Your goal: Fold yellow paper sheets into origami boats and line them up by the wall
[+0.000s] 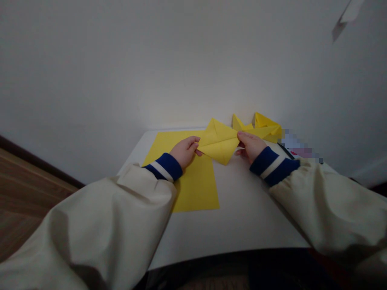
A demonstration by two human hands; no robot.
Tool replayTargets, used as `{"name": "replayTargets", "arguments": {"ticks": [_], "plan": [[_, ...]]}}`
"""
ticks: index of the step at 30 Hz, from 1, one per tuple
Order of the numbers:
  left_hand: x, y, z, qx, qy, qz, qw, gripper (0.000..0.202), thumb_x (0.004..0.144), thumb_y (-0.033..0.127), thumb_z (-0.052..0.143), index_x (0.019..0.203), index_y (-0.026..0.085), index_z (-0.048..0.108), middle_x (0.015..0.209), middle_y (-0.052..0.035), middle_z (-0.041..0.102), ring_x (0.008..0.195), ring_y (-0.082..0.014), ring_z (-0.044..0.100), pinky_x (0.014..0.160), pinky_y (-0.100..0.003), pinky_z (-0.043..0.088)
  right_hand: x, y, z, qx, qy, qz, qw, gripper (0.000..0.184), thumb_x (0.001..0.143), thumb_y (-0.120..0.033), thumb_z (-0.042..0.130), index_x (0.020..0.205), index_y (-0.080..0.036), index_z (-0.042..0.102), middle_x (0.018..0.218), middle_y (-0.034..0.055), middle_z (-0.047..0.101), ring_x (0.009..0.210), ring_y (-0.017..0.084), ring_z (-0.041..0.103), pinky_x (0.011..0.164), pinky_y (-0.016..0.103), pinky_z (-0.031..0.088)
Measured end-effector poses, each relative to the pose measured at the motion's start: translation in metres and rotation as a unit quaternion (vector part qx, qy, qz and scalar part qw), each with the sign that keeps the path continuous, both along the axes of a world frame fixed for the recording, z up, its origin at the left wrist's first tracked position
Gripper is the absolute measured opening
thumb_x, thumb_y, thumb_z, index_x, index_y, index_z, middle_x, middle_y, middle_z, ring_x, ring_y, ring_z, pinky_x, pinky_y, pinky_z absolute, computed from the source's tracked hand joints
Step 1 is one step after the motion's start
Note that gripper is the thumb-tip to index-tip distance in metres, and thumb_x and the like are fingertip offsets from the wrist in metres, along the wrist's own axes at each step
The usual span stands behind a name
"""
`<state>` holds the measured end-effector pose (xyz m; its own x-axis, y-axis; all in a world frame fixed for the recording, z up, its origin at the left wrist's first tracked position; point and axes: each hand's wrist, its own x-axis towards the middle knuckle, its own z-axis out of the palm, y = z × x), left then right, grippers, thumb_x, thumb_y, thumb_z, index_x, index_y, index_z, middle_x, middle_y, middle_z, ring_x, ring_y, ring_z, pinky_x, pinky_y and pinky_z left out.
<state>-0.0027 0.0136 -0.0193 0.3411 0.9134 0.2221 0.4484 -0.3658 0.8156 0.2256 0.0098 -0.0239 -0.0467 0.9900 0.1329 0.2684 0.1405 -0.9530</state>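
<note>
A folded piece of yellow paper point(218, 141), diamond-like with crease lines across it, is held up between my two hands. My left hand point(186, 151) pinches its left corner with thumb and fingers. At the opposite corner my right hand point(250, 146) grips it, thumb on top. Below and to the left lies a flat yellow sheet point(198, 187) on the white table, partly covered by my left hand and sleeve. Behind my right hand stand folded yellow paper shapes point(267, 125) with pointed tips.
The white table point(242, 225) stands against a pale wall point(181, 60). Right of the folded shapes is a blurred-out item point(298, 145) with a dark edge. Brown wooden furniture point(24, 197) is at the lower left. A white piece point(352, 10) sticks out from the wall at upper right.
</note>
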Motion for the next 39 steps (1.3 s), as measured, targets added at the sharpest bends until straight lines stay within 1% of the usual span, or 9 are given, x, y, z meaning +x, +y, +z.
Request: {"name": "replayTargets", "arguments": {"ticks": [4, 8, 12, 15, 19, 25, 31, 36, 39], "plan": [[0.0, -0.002, 0.003, 0.064, 0.035, -0.005, 0.997, 0.02, 0.083, 0.018, 0.039, 0.093, 0.015, 0.056, 0.076, -0.0023, 0.065, 0.072, -0.0147, 0.062, 0.072, -0.028, 0.048, -0.005, -0.005, 0.006, 0.044, 0.088, -0.029, 0.995, 0.033, 0.073, -0.053, 0.057, 0.081, -0.02, 0.057, 0.073, 0.0021, 0.062, 0.056, 0.011, 0.054, 0.044, 0.023, 0.045], [-0.005, -0.001, 0.007, 0.169, 0.053, 0.022, 0.984, 0.016, 0.083, 0.02, 0.044, 0.09, 0.016, 0.059, 0.085, -0.0027, 0.065, 0.079, -0.0157, 0.06, 0.076, -0.03, 0.046, -0.011, -0.015, 0.015, 0.17, 0.039, -0.032, 0.984, 0.024, 0.066, -0.04, 0.067, 0.076, -0.02, 0.06, 0.069, 0.0011, 0.062, 0.053, 0.011, 0.053, 0.046, 0.025, 0.045], [-0.008, -0.002, 0.015, 0.284, 0.059, 0.012, 0.957, 0.022, 0.079, 0.029, 0.059, 0.097, 0.017, 0.059, 0.095, -0.0042, 0.064, 0.09, -0.0173, 0.058, 0.085, -0.034, 0.044, -0.01, -0.02, 0.023, 0.381, -0.127, -0.027, 0.915, 0.006, 0.073, -0.027, 0.062, 0.071, -0.021, 0.062, 0.077, 0.004, 0.066, 0.069, 0.015, 0.059, 0.058, 0.029, 0.047], [-0.008, -0.006, 0.022, 0.387, 0.086, -0.017, 0.918, 0.024, 0.077, 0.034, 0.065, 0.095, 0.018, 0.061, 0.094, -0.0043, 0.065, 0.091, -0.018, 0.056, 0.085, -0.034, 0.042, -0.008, -0.018, 0.024, 0.453, -0.234, 0.016, 0.86, 0.002, 0.074, -0.021, 0.06, 0.074, -0.021, 0.063, 0.079, 0.004, 0.069, 0.078, 0.017, 0.061, 0.073, 0.034, 0.046], [-0.008, -0.008, 0.027, 0.445, 0.117, -0.039, 0.887, 0.011, 0.083, 0.028, 0.059, 0.082, 0.019, 0.064, 0.082, -0.0028, 0.066, 0.082, -0.0163, 0.057, 0.078, -0.032, 0.044, -0.007, -0.018, 0.024, 0.454, -0.286, 0.054, 0.842, 0.008, 0.075, -0.027, 0.062, 0.076, -0.02, 0.063, 0.081, 0.0045, 0.069, 0.081, 0.019, 0.062, 0.078, 0.037, 0.044], [-0.009, -0.006, 0.021, 0.354, 0.089, -0.032, 0.931, 0.009, 0.084, 0.018, 0.053, 0.083, 0.016, 0.062, 0.085, -0.0041, 0.067, 0.081, -0.0139, 0.06, 0.076, -0.029, 0.048, -0.007, -0.017, 0.025, 0.407, -0.217, 0.192, 0.867, 0.04, 0.092, -0.04, 0.029, 0.087, -0.019, 0.063, 0.092, 0.0079, 0.068, 0.092, 0.018, 0.06, 0.085, 0.038, 0.044], [-0.003, -0.007, 0.015, 0.254, 0.05, -0.117, 0.959, 0.011, 0.08, 0.011, 0.05, 0.077, 0.016, 0.059, 0.091, -0.0052, 0.069, 0.088, -0.0138, 0.063, 0.082, -0.033, 0.049, -0.006, -0.01, 0.007, 0.227, -0.234, 0.098, 0.94, 0.037, 0.079, -0.032, 0.051, 0.111, -0.014, 0.056, 0.111, 0.0139, 0.062, 0.097, 0.022, 0.058, 0.073, 0.037, 0.05], [-0.003, -0.006, 0.013, 0.249, 0.05, -0.141, 0.957, 0.015, 0.076, 0.005, 0.049, 0.069, 0.017, 0.056, 0.103, -0.0063, 0.067, 0.098, -0.0151, 0.06, 0.089, -0.037, 0.046, -0.007, -0.01, 0.004, 0.197, -0.256, 0.103, 0.941, 0.043, 0.076, -0.029, 0.054, 0.116, -0.015, 0.054, 0.117, 0.0133, 0.059, 0.106, 0.024, 0.055, 0.088, 0.042, 0.044], [-0.003, -0.006, 0.012, 0.251, 0.045, -0.119, 0.959, 0.018, 0.073, 0.002, 0.049, 0.068, 0.017, 0.057, 0.109, -0.0064, 0.064, 0.103, -0.0157, 0.057, 0.092, -0.038, 0.044, -0.007, -0.012, 0.009, 0.171, -0.261, 0.096, 0.945, 0.041, 0.073, -0.029, 0.056, 0.112, -0.015, 0.057, 0.098, 0.0093, 0.064, 0.089, 0.021, 0.058, 0.08, 0.038, 0.046]]}}
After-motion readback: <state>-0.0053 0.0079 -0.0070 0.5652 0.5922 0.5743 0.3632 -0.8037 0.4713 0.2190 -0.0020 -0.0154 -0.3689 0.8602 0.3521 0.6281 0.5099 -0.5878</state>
